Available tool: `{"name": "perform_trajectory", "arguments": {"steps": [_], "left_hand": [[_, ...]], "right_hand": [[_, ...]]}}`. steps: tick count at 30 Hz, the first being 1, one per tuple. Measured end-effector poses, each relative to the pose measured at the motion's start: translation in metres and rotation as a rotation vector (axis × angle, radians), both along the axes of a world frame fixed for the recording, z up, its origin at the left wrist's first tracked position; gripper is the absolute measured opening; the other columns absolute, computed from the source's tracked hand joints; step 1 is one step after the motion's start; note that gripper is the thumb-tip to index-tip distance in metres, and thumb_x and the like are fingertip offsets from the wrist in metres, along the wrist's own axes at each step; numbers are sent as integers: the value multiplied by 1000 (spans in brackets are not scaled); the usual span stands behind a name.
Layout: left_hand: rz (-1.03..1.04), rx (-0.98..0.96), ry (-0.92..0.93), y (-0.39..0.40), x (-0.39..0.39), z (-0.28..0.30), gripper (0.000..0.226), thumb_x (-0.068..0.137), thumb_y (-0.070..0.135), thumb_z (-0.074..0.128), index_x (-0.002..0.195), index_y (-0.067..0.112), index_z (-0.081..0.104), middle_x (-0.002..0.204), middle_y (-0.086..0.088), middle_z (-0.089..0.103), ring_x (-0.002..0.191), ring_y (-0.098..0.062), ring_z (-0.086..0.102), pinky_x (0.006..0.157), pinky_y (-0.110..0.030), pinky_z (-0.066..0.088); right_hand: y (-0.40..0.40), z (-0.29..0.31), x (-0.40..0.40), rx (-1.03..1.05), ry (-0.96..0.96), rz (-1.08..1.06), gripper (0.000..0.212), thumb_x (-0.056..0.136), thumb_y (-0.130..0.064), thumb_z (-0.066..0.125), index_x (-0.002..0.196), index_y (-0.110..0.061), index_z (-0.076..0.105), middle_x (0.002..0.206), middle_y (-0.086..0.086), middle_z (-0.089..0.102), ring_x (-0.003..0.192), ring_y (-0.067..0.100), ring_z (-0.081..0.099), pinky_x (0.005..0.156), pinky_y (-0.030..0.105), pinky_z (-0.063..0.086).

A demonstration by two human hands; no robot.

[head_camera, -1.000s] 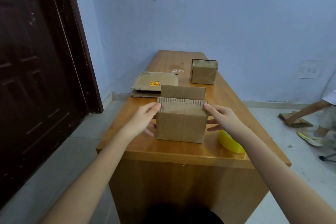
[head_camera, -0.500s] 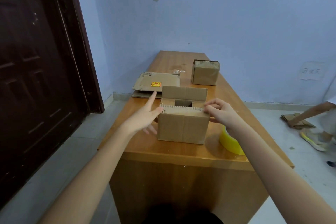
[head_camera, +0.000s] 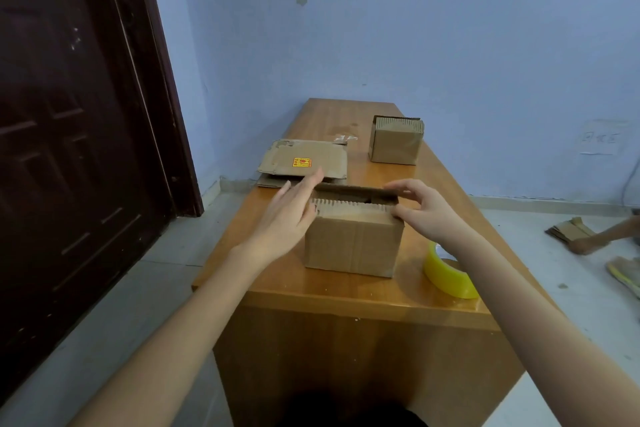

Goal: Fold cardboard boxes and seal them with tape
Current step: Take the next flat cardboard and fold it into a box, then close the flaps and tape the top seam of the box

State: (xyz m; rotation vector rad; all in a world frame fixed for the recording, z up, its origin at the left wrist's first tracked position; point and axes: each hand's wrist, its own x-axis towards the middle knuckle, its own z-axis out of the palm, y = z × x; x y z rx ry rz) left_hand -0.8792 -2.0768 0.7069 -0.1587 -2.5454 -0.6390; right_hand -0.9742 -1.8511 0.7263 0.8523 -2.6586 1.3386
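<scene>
Dim, even bluish light; soft focus (wide-angle bending at edges).

Both bare forearms reaching forward from the lower corners, converging toward the middle; left hand (head_camera: 289,215) held flat and edge-on, fingers straight and together, pointing away, thumb side up; right hand (head_camera: 420,210) arched, palm down, fingers (head_camera: 398,185) curled forward, thumb tucked beneath them, wrist slightly raised.

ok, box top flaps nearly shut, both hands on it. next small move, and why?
Probably press the far flap down flat onto the near box: a dark gap shows between the flaps. The left hand lies flat against its side, the right hand pinches the corner, and the yellow tape roll sits untouched.
</scene>
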Motion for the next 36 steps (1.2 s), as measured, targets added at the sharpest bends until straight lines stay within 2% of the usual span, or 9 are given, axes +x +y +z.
{"name": "perform_trajectory", "arguments": {"steps": [3,5,14,19,23,27,29,32,36], "left_hand": [[25,-26,19,4,1,-7,39,103,13,33,140,17,42,143,13,35,137,-3,21,113,-22,4],[24,-32,2,2,-3,-9,35,102,11,35,133,14,51,141,3,47,137,-11,32,116,-29,17],[10,-51,-37,0,-5,-11,35,102,26,36,129,14,54,138,2,50,133,-10,37,107,-25,27],[-14,17,-48,4,-5,-13,41,101,37,31,122,13,58,134,3,51,129,-9,40,100,-22,32],[-35,18,-92,9,-2,-6,63,91,57,23,119,13,58,128,4,51,119,-9,47,93,-30,43],[14,-61,-65,11,-5,-3,44,96,43,41,121,10,56,118,5,51,103,-12,53,81,-30,48],[14,-57,-38,9,-6,-2,38,97,39,43,117,11,58,115,4,52,101,-14,55,79,-34,50],[21,-88,-7,10,-7,-2,33,97,34,45,114,10,60,113,3,54,98,-15,56,77,-34,51],[15,-67,37,14,-9,-4,28,97,29,47,109,9,62,107,0,56,95,-14,55,74,-32,51]], "right_hand": [[5,-1,2,90,13,44,17,92,-29,58,109,-29,59,117,-9,50,106,5,46,92,24,34],[6,-4,2,138,28,60,21,90,-38,61,110,-30,59,118,-11,47,106,5,45,90,23,33],[6,-12,1,-99,-29,26,13,93,-20,60,99,-18,71,108,-12,58,98,-5,50,93,23,32],[4,-14,2,-169,-105,-11,23,97,-11,50,103,-22,69,116,-9,62,111,6,50,100,24,35],[16,-9,3,-137,-104,-35,29,99,-8,45,115,-22,64,119,-8,59,114,8,50,100,26,39],[48,-13,-8,-1,13,-145,28,98,-19,48,124,-18,59,128,-1,55,123,12,48,99,25,37],[67,-19,-14,155,80,-231,43,91,-39,57,129,-20,54,133,-1,53,126,16,47,103,32,40],[88,-26,-7,368,-2,-239,89,70,-70,63,141,-22,38,143,-1,42,131,19,41,105,40,40],[93,-40,1,583,-52,-144,110,60,-73,69,148,-27,22,147,2,36,132,23,37,104,42,41]]}}
